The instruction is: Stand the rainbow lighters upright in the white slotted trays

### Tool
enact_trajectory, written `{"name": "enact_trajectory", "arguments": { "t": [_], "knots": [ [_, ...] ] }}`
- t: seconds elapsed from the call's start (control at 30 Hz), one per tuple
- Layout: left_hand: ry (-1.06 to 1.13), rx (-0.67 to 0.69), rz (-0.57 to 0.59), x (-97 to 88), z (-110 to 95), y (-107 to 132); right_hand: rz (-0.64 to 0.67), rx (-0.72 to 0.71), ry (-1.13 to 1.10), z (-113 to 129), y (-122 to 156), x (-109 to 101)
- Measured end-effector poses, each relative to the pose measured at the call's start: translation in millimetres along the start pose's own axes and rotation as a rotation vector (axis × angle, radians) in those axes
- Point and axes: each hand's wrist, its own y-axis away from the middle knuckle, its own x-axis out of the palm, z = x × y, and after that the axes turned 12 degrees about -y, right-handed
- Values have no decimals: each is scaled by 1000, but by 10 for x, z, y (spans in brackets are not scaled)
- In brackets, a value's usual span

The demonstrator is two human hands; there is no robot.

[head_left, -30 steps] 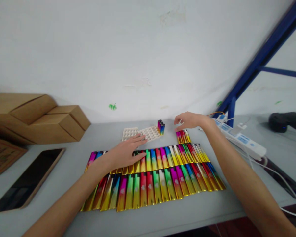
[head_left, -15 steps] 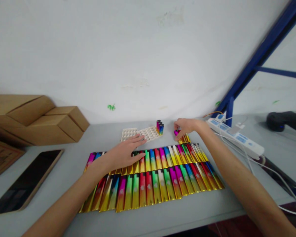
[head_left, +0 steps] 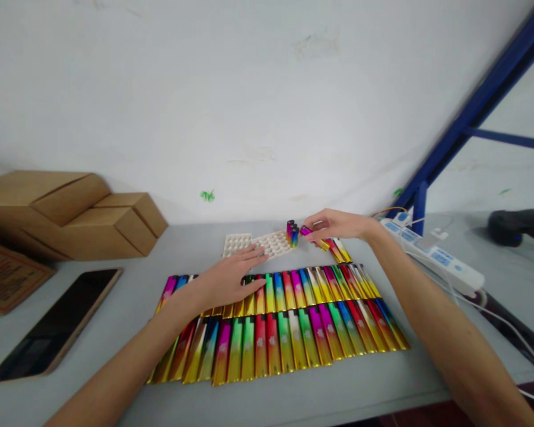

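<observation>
My right hand (head_left: 337,224) has just drawn a purple-and-gold lighter (head_left: 322,244) leftward from the small group (head_left: 340,252), pinched between thumb and fingers; it now slants near the standing lighters (head_left: 292,235); my left hand (head_left: 229,276) lies spread over the rows (head_left: 289,341), gripping nothing.

We log the left hand (head_left: 228,280) hiding part of the rear lighter row (head_left: 297,287); printed carton (head_left: 13,276) and black device (head_left: 506,229) cut off; lettering we cannot read.

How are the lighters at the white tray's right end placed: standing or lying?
Standing upright: those lighters at the tray's right end rise with dark tops uppermost, whereas the rows in front lie flat.
</observation>
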Motion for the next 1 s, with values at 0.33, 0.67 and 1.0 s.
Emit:
{"name": "enact_trajectory", "arguments": {
  "t": [0.33, 0.67, 1.0],
  "knots": [
    [-22, -7, 30, -11, -12, -9, 14, 0, -349, 235, 348, 338],
    [-17, 8, 22, 0, -7, -29, -277, 0, -493, 175, 212, 893],
    [-33, 5, 30, -15, -26, -37, -364, 33, -658, 90, 116, 1007]
  ]
}}
